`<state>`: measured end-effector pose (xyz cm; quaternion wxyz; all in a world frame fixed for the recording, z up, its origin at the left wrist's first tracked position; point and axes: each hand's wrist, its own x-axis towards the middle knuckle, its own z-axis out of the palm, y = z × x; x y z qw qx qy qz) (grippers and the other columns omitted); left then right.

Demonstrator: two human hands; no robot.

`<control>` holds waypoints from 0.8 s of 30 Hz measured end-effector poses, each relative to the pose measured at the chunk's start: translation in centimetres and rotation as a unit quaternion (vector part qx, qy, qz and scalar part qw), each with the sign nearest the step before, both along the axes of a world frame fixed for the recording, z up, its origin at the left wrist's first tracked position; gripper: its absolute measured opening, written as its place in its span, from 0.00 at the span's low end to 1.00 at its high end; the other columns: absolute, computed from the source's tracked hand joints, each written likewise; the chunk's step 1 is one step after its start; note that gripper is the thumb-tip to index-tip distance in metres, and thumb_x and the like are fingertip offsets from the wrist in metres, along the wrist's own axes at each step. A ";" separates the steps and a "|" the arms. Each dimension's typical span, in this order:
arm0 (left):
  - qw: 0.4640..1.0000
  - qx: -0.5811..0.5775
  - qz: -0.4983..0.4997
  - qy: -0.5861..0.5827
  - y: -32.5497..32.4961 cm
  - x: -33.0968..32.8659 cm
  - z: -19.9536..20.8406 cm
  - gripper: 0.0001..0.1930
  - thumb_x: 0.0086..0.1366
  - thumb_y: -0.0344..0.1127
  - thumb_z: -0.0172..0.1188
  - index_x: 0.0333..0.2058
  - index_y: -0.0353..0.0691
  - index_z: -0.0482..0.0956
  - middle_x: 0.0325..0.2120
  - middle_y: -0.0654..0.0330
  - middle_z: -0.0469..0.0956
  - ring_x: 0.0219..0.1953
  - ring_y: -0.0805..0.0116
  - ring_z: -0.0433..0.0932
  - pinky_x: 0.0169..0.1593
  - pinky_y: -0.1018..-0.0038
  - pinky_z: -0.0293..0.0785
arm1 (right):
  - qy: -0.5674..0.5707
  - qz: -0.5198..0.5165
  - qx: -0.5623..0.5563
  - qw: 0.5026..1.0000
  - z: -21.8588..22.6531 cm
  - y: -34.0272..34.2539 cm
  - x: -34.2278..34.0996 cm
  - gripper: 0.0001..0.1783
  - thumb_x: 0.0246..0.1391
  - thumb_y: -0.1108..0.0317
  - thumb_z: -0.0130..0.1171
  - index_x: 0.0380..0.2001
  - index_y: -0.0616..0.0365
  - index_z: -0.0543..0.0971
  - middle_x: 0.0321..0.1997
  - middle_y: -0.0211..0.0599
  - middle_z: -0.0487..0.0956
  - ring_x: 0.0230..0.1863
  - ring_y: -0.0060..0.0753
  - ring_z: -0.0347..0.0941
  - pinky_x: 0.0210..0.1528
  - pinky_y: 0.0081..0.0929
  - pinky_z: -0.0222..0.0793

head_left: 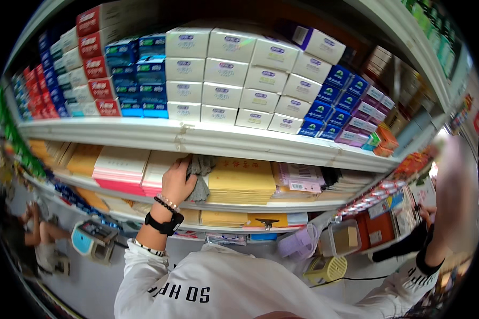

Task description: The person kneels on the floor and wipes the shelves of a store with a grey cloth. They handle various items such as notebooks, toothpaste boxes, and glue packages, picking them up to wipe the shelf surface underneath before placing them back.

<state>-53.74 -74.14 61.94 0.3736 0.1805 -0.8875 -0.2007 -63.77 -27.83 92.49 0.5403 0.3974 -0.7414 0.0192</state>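
Note:
A crumpled grey cloth (201,169) lies under my left hand (178,181), whose fingers are closed over it on the middle shelf. Right beside the cloth is a stack of yellow paper envelopes (242,178). Left of the hand are stacks of white-and-pink paper goods (120,169). On my left wrist are beads and a black watch (165,223). My right arm is raised at the far right, and my right hand (452,154) is smeared by motion near the shelf's end. Its fingers cannot be made out.
White boxes (223,68), blue boxes (151,74) and red-and-white boxes (98,69) stand stacked on the upper shelf (143,133). Below stand a blue-and-white stool (88,242), a yellow stool (330,268) and a clear bin (338,239). A person (32,234) sits at left; another person's hand (426,212) shows right.

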 end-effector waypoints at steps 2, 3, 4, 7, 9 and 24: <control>1.000 -0.012 -0.018 -0.011 0.1 -0.3 0.4 0.27 0.47 0.35 0.55 0.48 0.33 0.63 0.38 0.42 0.71 0.39 0.45 0.71 0.40 0.59 0.70 | -0.073 0.014 -0.048 0.996 1.3 -2.6 1.8 0.12 0.47 0.79 0.55 0.38 0.65 0.74 0.34 0.40 0.77 0.36 0.33 0.73 0.44 0.27 0.65; 0.999 0.017 -0.018 -0.031 -0.1 -0.4 0.4 0.28 0.48 0.36 0.55 0.49 0.33 0.62 0.37 0.41 0.71 0.38 0.44 0.71 0.40 0.58 0.69 | -0.096 0.019 -0.048 0.994 1.9 -4.7 2.6 0.12 0.47 0.78 0.56 0.38 0.64 0.74 0.34 0.39 0.77 0.35 0.32 0.73 0.42 0.25 0.65; 0.999 0.021 -0.029 -0.016 -0.3 -0.6 0.1 0.28 0.48 0.36 0.56 0.49 0.32 0.62 0.37 0.41 0.71 0.38 0.44 0.71 0.39 0.58 0.69 | -0.118 0.021 -0.046 0.992 2.6 -6.8 3.5 0.12 0.46 0.78 0.56 0.38 0.64 0.74 0.33 0.38 0.77 0.33 0.31 0.73 0.40 0.23 0.66; 0.999 0.010 -0.035 0.003 -1.5 0.4 -1.0 0.29 0.47 0.37 0.56 0.49 0.33 0.63 0.40 0.40 0.69 0.40 0.42 0.69 0.43 0.58 0.68 | -0.066 0.143 -0.003 0.987 1.3 -14.7 0.0 0.14 0.44 0.75 0.58 0.37 0.61 0.75 0.33 0.40 0.76 0.34 0.37 0.73 0.38 0.24 0.67; 0.997 -0.041 -0.059 0.029 -1.6 0.7 -0.9 0.30 0.47 0.39 0.57 0.50 0.35 0.63 0.44 0.41 0.66 0.45 0.43 0.66 0.48 0.57 0.63 | -0.005 0.156 0.019 0.988 1.5 -18.4 -1.2 0.16 0.42 0.72 0.59 0.38 0.60 0.74 0.36 0.41 0.75 0.36 0.41 0.73 0.39 0.27 0.68; 0.998 0.018 -0.048 0.048 -1.2 0.8 -1.4 0.24 0.50 0.44 0.60 0.44 0.36 0.70 0.38 0.49 0.73 0.42 0.50 0.69 0.49 0.62 0.60 | -0.072 0.051 -0.032 0.996 2.5 -26.9 -4.6 0.27 0.43 0.44 0.53 0.29 0.62 0.77 0.22 0.44 0.77 0.26 0.46 0.75 0.29 0.37 0.72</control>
